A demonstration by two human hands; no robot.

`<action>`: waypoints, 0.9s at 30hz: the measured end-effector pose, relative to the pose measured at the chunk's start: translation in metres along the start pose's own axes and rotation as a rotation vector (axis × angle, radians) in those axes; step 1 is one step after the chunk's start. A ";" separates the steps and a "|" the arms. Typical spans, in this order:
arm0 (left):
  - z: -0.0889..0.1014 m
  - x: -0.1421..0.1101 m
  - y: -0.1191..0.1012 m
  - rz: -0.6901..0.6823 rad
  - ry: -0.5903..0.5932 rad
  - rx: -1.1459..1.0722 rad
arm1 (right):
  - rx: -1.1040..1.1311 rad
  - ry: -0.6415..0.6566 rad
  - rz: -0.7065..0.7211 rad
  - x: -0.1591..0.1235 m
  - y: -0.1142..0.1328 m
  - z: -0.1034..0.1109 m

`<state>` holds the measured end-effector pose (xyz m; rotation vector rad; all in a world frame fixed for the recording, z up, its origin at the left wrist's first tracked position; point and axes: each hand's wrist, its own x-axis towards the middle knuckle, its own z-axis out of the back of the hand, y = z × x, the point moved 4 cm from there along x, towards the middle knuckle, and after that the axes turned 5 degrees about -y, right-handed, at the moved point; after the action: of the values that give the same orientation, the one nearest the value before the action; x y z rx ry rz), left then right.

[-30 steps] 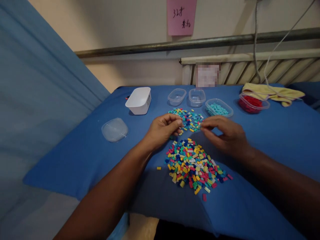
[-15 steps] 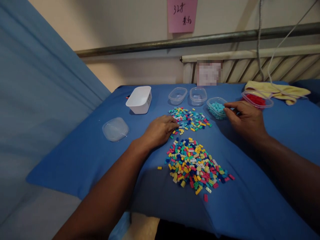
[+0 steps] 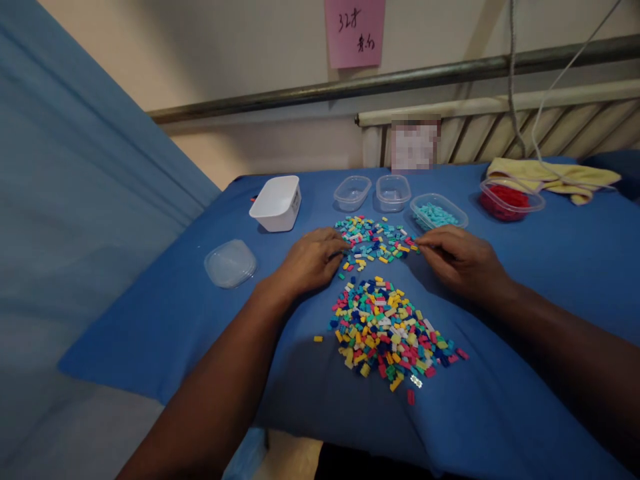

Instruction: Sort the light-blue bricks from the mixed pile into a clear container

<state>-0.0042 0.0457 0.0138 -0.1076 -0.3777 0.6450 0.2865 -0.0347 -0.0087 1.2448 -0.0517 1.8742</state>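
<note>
Small toy building bricks of many colours lie in two heaps on the blue cloth. My left hand (image 3: 316, 259) rests at the left edge of the smaller, farther heap (image 3: 373, 250), its fingers curled in with their tips among the bricks. Across from it, my right hand (image 3: 463, 260) has thumb and forefinger brought together at that heap's right edge, beside pink bricks. What either hand pinches, if anything, is too small to make out. Just behind the right hand stands a clear tub of light-blue bricks (image 3: 435, 212). The larger heap (image 3: 390, 327) lies nearer to me.
Two clear tubs, one left (image 3: 353, 193) and one right (image 3: 393, 193), stand behind the heaps. A white box (image 3: 277, 203) and clear lids (image 3: 231, 263) are at left. A tub of red bricks (image 3: 507, 201) sits near a yellow cloth (image 3: 550, 177). A blue curtain (image 3: 90, 167) hangs left.
My right hand has moved left and toward me, from the tub of light-blue bricks to the right edge of the smaller heap. My left hand has stayed by that heap.
</note>
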 end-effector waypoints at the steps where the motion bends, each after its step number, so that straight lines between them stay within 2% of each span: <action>1: -0.002 0.002 -0.002 -0.041 0.015 -0.008 | 0.013 0.018 0.008 -0.001 0.002 -0.002; 5: -0.008 0.007 -0.006 -0.117 0.100 0.052 | 0.033 0.063 0.021 -0.004 0.002 -0.007; 11: -0.005 0.009 -0.004 -0.052 0.187 0.097 | 0.037 0.104 0.002 -0.005 -0.002 -0.007; 13: -0.003 0.009 -0.006 -0.012 0.178 0.056 | 0.055 0.117 0.002 -0.005 0.000 -0.009; 15: 0.000 0.010 -0.009 0.061 0.109 -0.080 | 0.079 0.115 -0.001 -0.004 0.007 -0.011; 18: 0.000 0.010 -0.020 0.218 0.021 -0.434 | 0.131 0.110 -0.005 -0.001 0.025 -0.018; 20: -0.006 0.009 -0.033 0.293 0.038 -0.655 | 0.174 0.142 0.009 -0.001 0.037 -0.025; 23: -0.018 0.008 -0.051 0.348 0.106 -0.871 | 0.199 0.170 0.058 -0.002 0.049 -0.032; 27: -0.029 0.008 -0.056 0.464 0.132 -1.117 | 0.174 0.140 0.103 -0.002 0.050 -0.031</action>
<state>0.0443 0.0063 0.0017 -1.3272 -0.5562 0.8108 0.2304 -0.0526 -0.0059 1.2428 0.1275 2.0876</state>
